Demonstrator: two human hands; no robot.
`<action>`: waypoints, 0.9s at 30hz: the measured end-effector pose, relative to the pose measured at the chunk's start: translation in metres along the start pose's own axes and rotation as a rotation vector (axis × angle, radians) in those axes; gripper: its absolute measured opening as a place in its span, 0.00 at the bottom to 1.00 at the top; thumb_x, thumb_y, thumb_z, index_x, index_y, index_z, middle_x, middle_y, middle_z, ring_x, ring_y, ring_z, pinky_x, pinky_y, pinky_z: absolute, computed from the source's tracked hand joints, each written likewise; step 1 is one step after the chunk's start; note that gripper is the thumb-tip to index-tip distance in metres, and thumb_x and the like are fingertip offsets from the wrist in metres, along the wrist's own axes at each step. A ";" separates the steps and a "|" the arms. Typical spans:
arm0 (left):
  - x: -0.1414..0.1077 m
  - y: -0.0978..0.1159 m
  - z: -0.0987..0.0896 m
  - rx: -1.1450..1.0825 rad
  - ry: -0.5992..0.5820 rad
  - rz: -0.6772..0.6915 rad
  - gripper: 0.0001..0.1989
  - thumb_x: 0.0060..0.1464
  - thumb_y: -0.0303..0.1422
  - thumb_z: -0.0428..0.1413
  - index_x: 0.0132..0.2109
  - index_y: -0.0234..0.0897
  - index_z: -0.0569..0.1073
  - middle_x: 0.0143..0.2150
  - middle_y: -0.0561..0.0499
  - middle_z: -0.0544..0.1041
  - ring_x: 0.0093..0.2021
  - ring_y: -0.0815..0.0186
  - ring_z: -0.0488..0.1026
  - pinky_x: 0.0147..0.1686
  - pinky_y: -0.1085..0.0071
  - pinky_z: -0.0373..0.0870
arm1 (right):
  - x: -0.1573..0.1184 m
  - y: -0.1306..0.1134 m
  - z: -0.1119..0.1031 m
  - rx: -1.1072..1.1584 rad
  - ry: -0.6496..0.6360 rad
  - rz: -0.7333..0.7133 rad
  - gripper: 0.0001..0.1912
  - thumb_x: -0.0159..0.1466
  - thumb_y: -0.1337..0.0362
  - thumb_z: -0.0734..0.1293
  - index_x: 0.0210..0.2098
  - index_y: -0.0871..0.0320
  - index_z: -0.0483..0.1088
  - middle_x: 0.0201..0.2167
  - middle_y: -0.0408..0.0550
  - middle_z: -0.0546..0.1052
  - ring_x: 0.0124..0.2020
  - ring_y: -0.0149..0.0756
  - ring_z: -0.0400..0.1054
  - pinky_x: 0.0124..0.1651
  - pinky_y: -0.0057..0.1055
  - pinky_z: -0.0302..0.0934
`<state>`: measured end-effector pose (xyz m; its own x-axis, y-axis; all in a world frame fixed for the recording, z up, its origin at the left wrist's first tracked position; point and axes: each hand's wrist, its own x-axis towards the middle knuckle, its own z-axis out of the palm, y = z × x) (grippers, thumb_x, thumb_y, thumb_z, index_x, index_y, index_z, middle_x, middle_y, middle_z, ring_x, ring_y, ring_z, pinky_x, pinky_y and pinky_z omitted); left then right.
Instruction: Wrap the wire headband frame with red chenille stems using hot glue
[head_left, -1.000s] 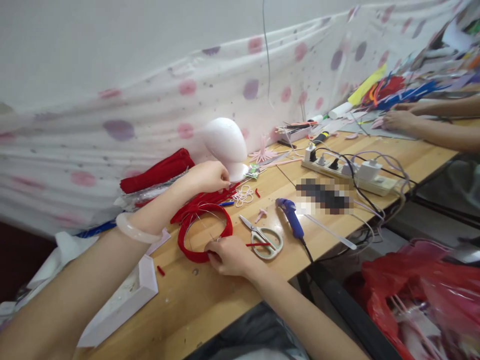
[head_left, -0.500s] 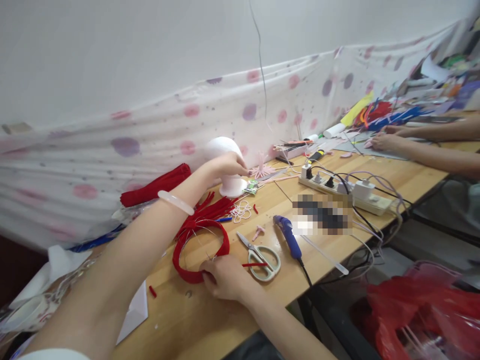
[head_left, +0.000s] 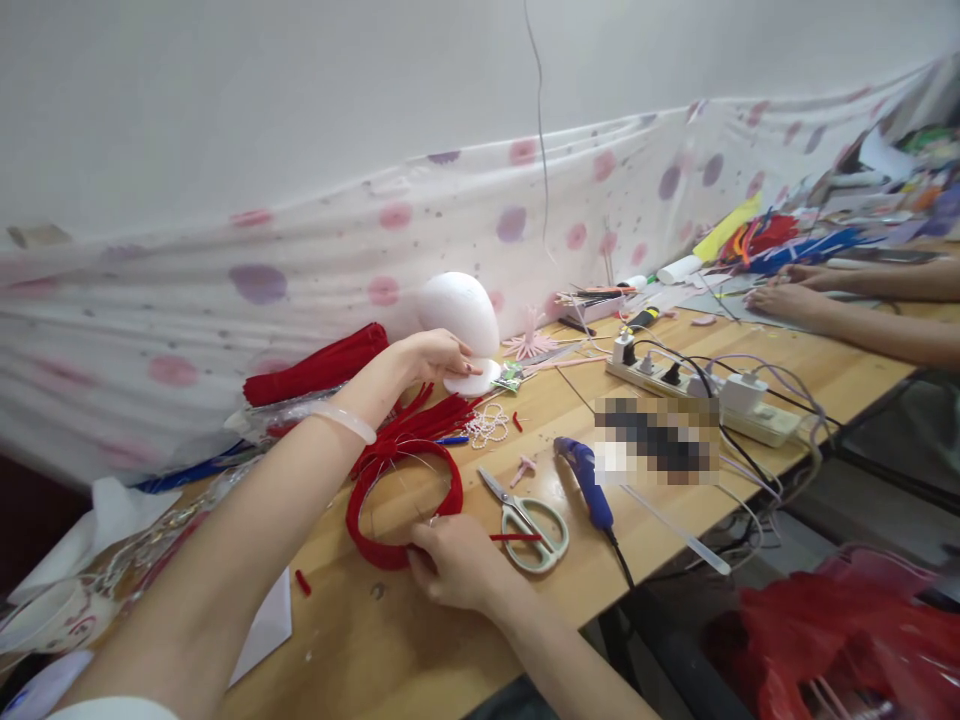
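Observation:
A red fuzzy ring (head_left: 358, 525), with thin wires across it and a red tassel-like bundle (head_left: 442, 415) at its top, lies on the wooden table. My right hand (head_left: 454, 560) is closed on the ring's lower right edge. Farther back, my left hand (head_left: 442, 358) is in front of a white foam head form (head_left: 463, 310), fingers stretched out beside its round base (head_left: 480, 378). Whether the fingertips touch the base is unclear. Scissors (head_left: 529, 525) with pale handles lie right of my right hand, a red strip across them.
A blue glue gun (head_left: 585, 480) and a power strip (head_left: 705, 400) with cables stand to the right. White beads (head_left: 487, 425) and a red bundle (head_left: 315, 365) lie behind. At the far right another person's hands (head_left: 795, 295) work over a grey mat.
My left hand has come down and toward me from the foam head's neck, uncovering more of the head. My right hand stays on the ring. The view has shifted slightly.

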<state>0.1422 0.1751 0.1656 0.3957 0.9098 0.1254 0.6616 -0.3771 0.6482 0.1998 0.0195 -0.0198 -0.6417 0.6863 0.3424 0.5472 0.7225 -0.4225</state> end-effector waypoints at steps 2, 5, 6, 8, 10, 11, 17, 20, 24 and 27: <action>-0.006 -0.001 -0.004 -0.087 -0.062 -0.079 0.12 0.54 0.28 0.64 0.46 0.30 0.77 0.41 0.44 0.81 0.39 0.62 0.79 0.40 0.63 0.78 | 0.000 0.000 0.000 -0.004 0.006 0.000 0.07 0.62 0.67 0.63 0.33 0.58 0.74 0.29 0.50 0.82 0.28 0.36 0.74 0.28 0.30 0.49; -0.018 -0.001 -0.004 -0.192 -0.053 -0.127 0.07 0.52 0.25 0.63 0.40 0.29 0.78 0.27 0.49 0.80 0.26 0.69 0.76 0.36 0.68 0.77 | 0.000 -0.001 -0.001 -0.007 0.012 -0.005 0.07 0.62 0.67 0.63 0.35 0.58 0.74 0.30 0.49 0.82 0.28 0.35 0.74 0.28 0.30 0.49; -0.026 -0.001 -0.004 -0.223 -0.027 -0.129 0.06 0.55 0.27 0.61 0.40 0.29 0.78 0.23 0.52 0.77 0.22 0.71 0.73 0.34 0.70 0.77 | 0.000 -0.001 -0.002 -0.008 0.012 -0.007 0.08 0.62 0.67 0.63 0.36 0.58 0.75 0.30 0.49 0.82 0.28 0.35 0.74 0.28 0.30 0.49; -0.048 -0.001 -0.002 -0.275 0.030 -0.125 0.10 0.62 0.33 0.54 0.40 0.29 0.77 0.17 0.57 0.72 0.14 0.75 0.66 0.29 0.71 0.75 | -0.001 -0.002 -0.004 -0.011 0.008 -0.008 0.09 0.62 0.68 0.63 0.38 0.57 0.75 0.30 0.48 0.82 0.29 0.35 0.74 0.28 0.29 0.49; -0.081 -0.003 -0.003 -0.315 0.056 -0.110 0.12 0.64 0.36 0.52 0.46 0.31 0.75 0.18 0.57 0.73 0.12 0.74 0.65 0.24 0.73 0.73 | -0.001 -0.003 -0.006 -0.012 0.002 -0.007 0.10 0.63 0.68 0.63 0.40 0.56 0.75 0.30 0.47 0.81 0.29 0.35 0.74 0.29 0.29 0.50; -0.102 -0.005 -0.003 -0.337 0.065 -0.077 0.13 0.63 0.36 0.52 0.49 0.33 0.73 0.20 0.56 0.75 0.14 0.71 0.69 0.22 0.73 0.72 | -0.001 -0.003 -0.006 -0.010 -0.002 -0.006 0.10 0.63 0.68 0.63 0.40 0.56 0.75 0.30 0.47 0.81 0.29 0.36 0.74 0.29 0.29 0.51; -0.228 -0.048 -0.006 0.018 0.102 -0.082 0.12 0.63 0.37 0.50 0.40 0.37 0.76 0.27 0.55 0.78 0.22 0.70 0.74 0.24 0.76 0.70 | -0.001 0.000 -0.005 0.015 -0.007 -0.004 0.11 0.66 0.69 0.61 0.45 0.58 0.73 0.31 0.49 0.80 0.31 0.37 0.74 0.32 0.28 0.55; -0.270 -0.079 0.002 0.096 0.072 -0.211 0.15 0.64 0.38 0.47 0.41 0.39 0.78 0.24 0.57 0.78 0.17 0.72 0.70 0.22 0.76 0.67 | -0.001 0.001 -0.005 0.018 -0.015 -0.019 0.12 0.66 0.71 0.61 0.45 0.58 0.73 0.32 0.50 0.78 0.34 0.38 0.73 0.35 0.29 0.57; -0.293 -0.111 0.028 0.155 0.193 -0.177 0.13 0.63 0.37 0.50 0.41 0.41 0.79 0.25 0.56 0.80 0.23 0.69 0.75 0.30 0.74 0.71 | 0.000 0.002 -0.005 0.025 0.022 -0.066 0.13 0.65 0.73 0.61 0.44 0.59 0.74 0.31 0.49 0.76 0.32 0.37 0.71 0.33 0.29 0.56; -0.292 -0.125 0.053 0.165 0.220 -0.185 0.12 0.64 0.33 0.50 0.49 0.39 0.75 0.31 0.55 0.82 0.28 0.68 0.78 0.32 0.74 0.72 | -0.001 0.004 -0.003 0.040 0.086 -0.120 0.14 0.65 0.74 0.60 0.43 0.58 0.74 0.28 0.47 0.74 0.29 0.35 0.69 0.30 0.28 0.55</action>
<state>-0.0225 -0.0529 0.0081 0.1245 0.9743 0.1875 0.8106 -0.2089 0.5471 0.2041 0.0222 -0.0187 -0.6517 0.6012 0.4624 0.4463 0.7969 -0.4071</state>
